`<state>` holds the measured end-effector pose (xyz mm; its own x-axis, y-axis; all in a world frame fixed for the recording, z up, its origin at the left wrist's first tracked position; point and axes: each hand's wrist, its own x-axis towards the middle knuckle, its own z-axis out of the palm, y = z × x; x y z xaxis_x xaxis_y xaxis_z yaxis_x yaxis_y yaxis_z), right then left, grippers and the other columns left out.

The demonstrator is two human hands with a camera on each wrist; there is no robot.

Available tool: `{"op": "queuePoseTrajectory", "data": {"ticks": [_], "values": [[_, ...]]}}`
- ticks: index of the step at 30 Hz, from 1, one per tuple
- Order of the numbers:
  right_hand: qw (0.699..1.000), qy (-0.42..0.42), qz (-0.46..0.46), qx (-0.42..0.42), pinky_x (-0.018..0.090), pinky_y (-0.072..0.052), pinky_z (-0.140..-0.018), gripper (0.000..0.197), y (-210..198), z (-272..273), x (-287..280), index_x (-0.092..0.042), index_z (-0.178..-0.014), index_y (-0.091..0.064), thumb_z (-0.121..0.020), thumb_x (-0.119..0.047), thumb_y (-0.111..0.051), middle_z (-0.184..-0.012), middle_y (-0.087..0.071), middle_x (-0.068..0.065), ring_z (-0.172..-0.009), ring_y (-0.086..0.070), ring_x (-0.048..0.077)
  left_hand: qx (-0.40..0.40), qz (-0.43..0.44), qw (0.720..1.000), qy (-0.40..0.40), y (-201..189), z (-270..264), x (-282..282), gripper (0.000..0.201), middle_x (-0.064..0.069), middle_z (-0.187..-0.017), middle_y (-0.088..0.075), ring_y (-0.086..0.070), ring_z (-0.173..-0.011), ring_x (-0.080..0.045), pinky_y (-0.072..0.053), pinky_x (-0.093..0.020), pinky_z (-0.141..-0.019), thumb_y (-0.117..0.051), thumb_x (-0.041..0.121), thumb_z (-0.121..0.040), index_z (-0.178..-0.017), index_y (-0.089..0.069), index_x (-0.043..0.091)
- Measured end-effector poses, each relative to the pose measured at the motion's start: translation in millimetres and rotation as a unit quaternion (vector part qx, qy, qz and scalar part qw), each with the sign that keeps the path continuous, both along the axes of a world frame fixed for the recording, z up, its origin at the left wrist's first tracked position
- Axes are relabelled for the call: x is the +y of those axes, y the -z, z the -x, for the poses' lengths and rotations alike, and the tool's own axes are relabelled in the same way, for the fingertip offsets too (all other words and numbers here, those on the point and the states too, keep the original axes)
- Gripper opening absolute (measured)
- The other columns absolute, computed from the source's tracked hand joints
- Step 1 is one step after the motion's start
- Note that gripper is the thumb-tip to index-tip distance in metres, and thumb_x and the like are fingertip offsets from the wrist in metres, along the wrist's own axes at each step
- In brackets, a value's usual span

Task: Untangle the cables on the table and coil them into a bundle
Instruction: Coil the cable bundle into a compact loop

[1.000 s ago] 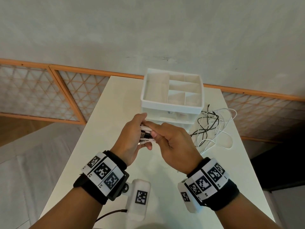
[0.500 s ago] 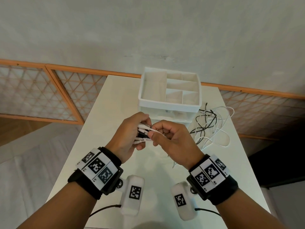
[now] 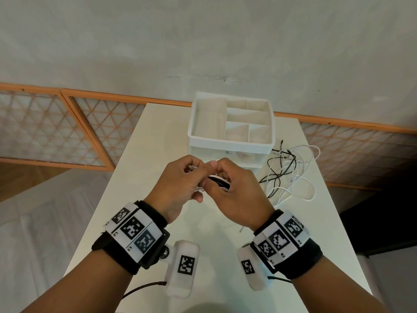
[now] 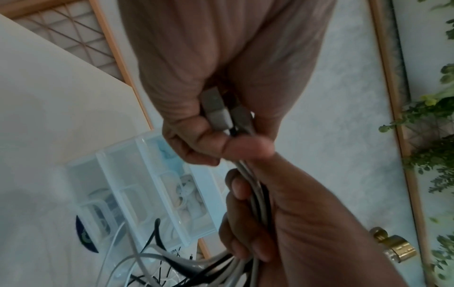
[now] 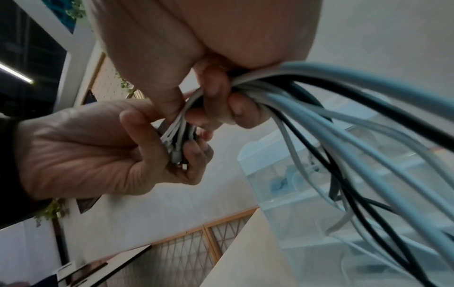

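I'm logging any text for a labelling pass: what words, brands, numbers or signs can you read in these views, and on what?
None can be read.
Wrist bands: black-and-white square marker patterns only; the tiny marks beside them are too small to read.
Wrist cameras: marker patterns, no lettering.
Organiser box, cables: no label visible.

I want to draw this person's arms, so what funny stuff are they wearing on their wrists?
Bare forearms, no sleeves. The left wrist and right wrist each wear a wide black band topped with white square tiles printed with black block-pattern codes. A rounded white camera pod with one such code hangs off the left band, a second pod off the right. A thin black cable trails from the left pod.
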<state>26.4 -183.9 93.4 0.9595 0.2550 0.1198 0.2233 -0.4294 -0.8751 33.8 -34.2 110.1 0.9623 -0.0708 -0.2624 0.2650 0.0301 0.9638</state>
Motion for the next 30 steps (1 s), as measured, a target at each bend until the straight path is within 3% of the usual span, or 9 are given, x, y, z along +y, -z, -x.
{"op": "queuePoseTrajectory", "data": {"ticks": [5, 8, 10, 12, 14, 20, 25, 27, 30], "values": [[0.993, -0.066, 0.091, 0.034, 0.031, -0.049, -0.061, 0.018, -5, -5, -16, -0.02, -0.089, -0.063, -0.087, -0.034, -0.074, -0.069, -0.066, -0.009, -0.06, -0.058, 0.008, -0.034, 0.009, 0.997, -0.073, 0, -8, 10, 0.014, -0.008, -0.062, -0.057, -0.049, -0.045, -0.02, -0.039, -0.025, -0.039, -0.07, 0.006, -0.087, -0.079, -0.059, 0.003], [0.99, -0.065, 0.116, 0.046, 0.022, -0.034, -0.053, 0.036, -2, -9, -24, -0.022, -0.064, -0.051, -0.092, -0.035, -0.07, -0.052, -0.045, -0.011, -0.05, -0.042, 0.006, 0.036, 0.026, 0.999, -0.028, 2, -5, 22, 0.018, -0.018, -0.082, -0.067, -0.066, -0.058, -0.019, -0.051, -0.022, -0.05, -0.07, 0.015, -0.09, -0.091, -0.062, 0.0], [0.984, -0.079, 0.157, 0.032, 0.022, -0.034, -0.053, 0.039, -4, -10, -24, -0.022, -0.062, -0.049, -0.094, -0.034, -0.067, -0.053, -0.045, -0.008, -0.052, -0.043, 0.008, 0.042, -0.072, 0.996, 0.005, 6, -8, 30, 0.031, -0.017, -0.1, -0.071, -0.073, -0.08, -0.024, -0.056, -0.027, -0.062, -0.072, 0.032, -0.087, -0.103, -0.062, 0.006], [0.977, -0.085, 0.197, 0.017, 0.026, -0.038, -0.055, 0.039, -4, -12, -22, -0.019, -0.062, -0.05, -0.094, -0.036, -0.066, -0.055, -0.05, -0.004, -0.054, -0.047, 0.011, -0.057, -0.246, 0.968, -0.007, 2, -13, 34, 0.032, -0.002, -0.104, -0.068, -0.068, -0.094, -0.018, -0.054, -0.028, -0.077, -0.069, 0.045, -0.087, -0.107, -0.062, 0.021], [0.971, -0.091, 0.219, 0.005, 0.035, -0.048, -0.059, 0.035, -4, -15, -18, -0.015, -0.068, -0.058, -0.092, -0.039, -0.063, -0.061, -0.06, 0.0, -0.06, -0.056, 0.017, -0.182, -0.277, 0.943, -0.016, -12, -12, 23, 0.024, 0.007, -0.102, -0.069, -0.064, -0.097, -0.009, -0.049, -0.021, -0.08, -0.06, 0.044, -0.093, -0.105, -0.065, 0.023], [0.968, -0.105, 0.21, -0.082, 0.04, -0.051, -0.057, 0.019, -12, -23, -5, -0.036, -0.062, -0.042, -0.072, -0.02, -0.045, -0.059, -0.051, -0.014, -0.062, -0.058, 0.02, -0.227, -0.319, 0.912, 0.125, 0, -4, -18, 0.062, 0.006, -0.065, -0.065, -0.064, -0.069, -0.016, -0.053, -0.037, -0.074, -0.019, 0.071, -0.095, -0.066, -0.054, 0.028], [0.99, -0.087, 0.113, 0.018, 0.021, -0.053, -0.066, 0.012, -8, -22, -23, -0.03, -0.076, -0.069, -0.08, -0.028, -0.08, -0.072, -0.072, -0.01, -0.071, -0.068, 0.004, -0.205, -0.369, 0.885, 0.197, 12, -11, -7, 0.073, 0.006, -0.063, -0.067, -0.063, -0.064, -0.012, -0.053, -0.036, -0.072, -0.014, 0.072, -0.094, -0.071, -0.067, 0.027], [0.992, -0.09, 0.065, 0.063, 0.029, -0.059, -0.075, 0.021, -7, -22, -34, -0.023, -0.085, -0.077, -0.075, -0.04, -0.084, -0.082, -0.077, -0.006, -0.078, -0.073, 0.011, -0.178, -0.381, 0.881, 0.216, 12, -15, 3, 0.074, 0.006, -0.053, -0.061, -0.057, -0.052, -0.009, -0.049, -0.031, -0.063, -0.02, 0.071, -0.094, -0.065, -0.067, 0.022], [0.992, -0.059, 0.084, 0.071, 0.019, -0.044, -0.055, 0.027, -10, -24, -50, -0.018, -0.084, -0.078, -0.077, -0.043, -0.083, -0.063, -0.064, -0.009, -0.054, -0.053, 0.003, -0.122, -0.362, 0.894, 0.235, 6, -20, 17, 0.071, 0.005, -0.046, -0.046, -0.043, -0.043, -0.01, -0.04, -0.023, -0.056, -0.028, 0.071, -0.093, -0.058, -0.058, 0.015]]}}
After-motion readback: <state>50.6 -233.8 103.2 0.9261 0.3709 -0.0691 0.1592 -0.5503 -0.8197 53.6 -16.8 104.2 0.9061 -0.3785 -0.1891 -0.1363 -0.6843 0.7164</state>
